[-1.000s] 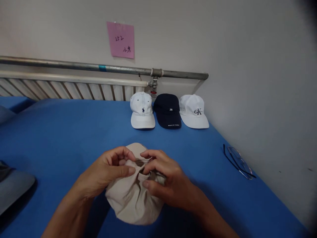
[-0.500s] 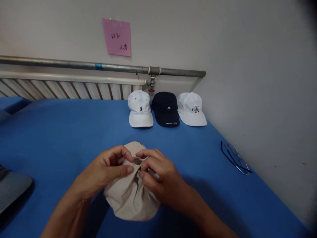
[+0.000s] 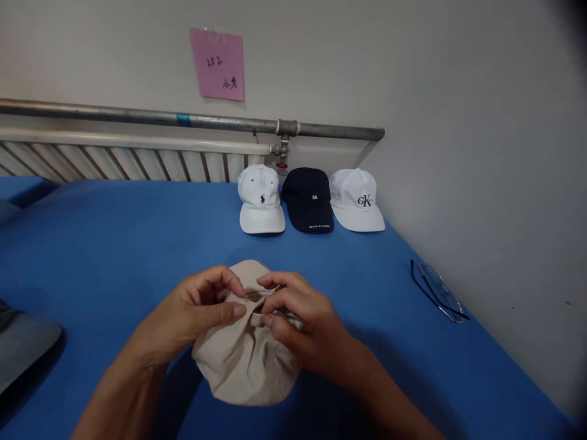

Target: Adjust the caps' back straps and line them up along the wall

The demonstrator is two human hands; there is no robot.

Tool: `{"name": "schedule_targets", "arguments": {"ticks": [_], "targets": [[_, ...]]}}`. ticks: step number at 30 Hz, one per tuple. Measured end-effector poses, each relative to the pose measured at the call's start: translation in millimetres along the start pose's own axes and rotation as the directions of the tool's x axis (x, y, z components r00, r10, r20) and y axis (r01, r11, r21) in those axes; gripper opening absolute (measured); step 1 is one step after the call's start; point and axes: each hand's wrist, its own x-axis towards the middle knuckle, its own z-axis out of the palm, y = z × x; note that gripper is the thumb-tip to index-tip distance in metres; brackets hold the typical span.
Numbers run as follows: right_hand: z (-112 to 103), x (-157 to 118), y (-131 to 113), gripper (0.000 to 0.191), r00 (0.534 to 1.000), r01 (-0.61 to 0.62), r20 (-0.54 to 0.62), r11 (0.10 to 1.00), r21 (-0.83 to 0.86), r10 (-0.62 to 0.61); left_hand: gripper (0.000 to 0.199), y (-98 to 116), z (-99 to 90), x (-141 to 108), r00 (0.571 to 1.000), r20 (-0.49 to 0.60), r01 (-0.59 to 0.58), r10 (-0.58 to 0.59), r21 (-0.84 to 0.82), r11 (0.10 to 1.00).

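Note:
A beige baseball cap (image 3: 250, 373) lies on the blue surface in front of me, its brim pointing away and its back opening towards my fingers. My left hand (image 3: 202, 305) pinches the cap's cloth edge between thumb and forefinger on the left of the opening. On the right, my right hand (image 3: 302, 321) grips the cap's back strap (image 3: 257, 319), whose short end shows by the thumb. Part of the opening and the strap's fastening are hidden behind the fingers.
Behind stand a white cap (image 3: 261, 205), a navy cap (image 3: 308, 201) and another white cap (image 3: 358, 201) in a row. Eyeglasses (image 3: 440, 293) lie by the right wall. A grey cap brim (image 3: 30, 342) shows at left. A radiator (image 3: 137, 162) and pipe (image 3: 137, 116) run along the back wall.
My right fingers have shifted slightly right and up, and the strap end now shows by the thumb. My left hand stays pinched on the cap's edge.

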Motion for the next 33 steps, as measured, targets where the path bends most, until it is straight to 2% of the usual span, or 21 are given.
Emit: {"name": "schedule_targets", "arguments": {"ticks": [3,8,15,18,21,23,26,29,33], "targets": [[1.6,0.0,1.2,0.016,1.000,-0.002,0.018,1.000,0.021,0.001,0.018,1.3,2.5,0.2,1.000,0.009,-0.020,0.019,0.047,0.999],[10.5,-2.3,2.6,0.013,1.000,-0.019,-0.020,0.999,0.045,0.020,0.013,1.5,3.3,2.3,0.997,0.028,-0.079,0.076,0.118,0.990],[25.0,-2.7,-0.9,0.010,0.992,0.022,-0.125,0.998,-0.065,-0.030,0.012,0.7,1.3,2.4,0.994,0.055,-0.103,0.096,0.131,0.986],[21.0,-2.1,2.3,0.008,0.987,0.019,-0.159,0.998,0.060,-0.009,0.014,0.6,0.1,2.1,0.995,0.036,-0.101,0.098,0.088,0.991],[7.7,-0.8,8.9,0.008,0.970,-0.078,-0.203,0.963,0.258,0.133,0.016,0.2,-2.7,1.9,0.997,0.020,-0.081,0.080,0.061,0.995],[-2.3,0.4,12.7,0.016,0.951,-0.201,-0.151,0.908,0.367,0.271,0.017,0.3,-4.3,2.0,0.998,0.011,-0.068,0.068,0.057,0.996],[-11.3,1.9,14.2,0.029,0.922,-0.375,0.059,0.841,0.389,0.383,0.019,1.2,-4.8,2.2,0.997,-0.001,-0.073,0.073,0.061,0.995],[-10.4,2.7,11.9,0.034,0.916,-0.400,0.170,0.857,0.326,0.363,0.019,2.2,-4.1,1.9,0.998,-0.004,-0.066,0.066,0.054,0.996],[-3.3,2.6,11.9,0.023,0.923,-0.374,0.216,0.874,0.311,0.318,0.019,2.0,-4.3,1.3,0.998,0.004,-0.064,0.064,0.040,0.997]]}}
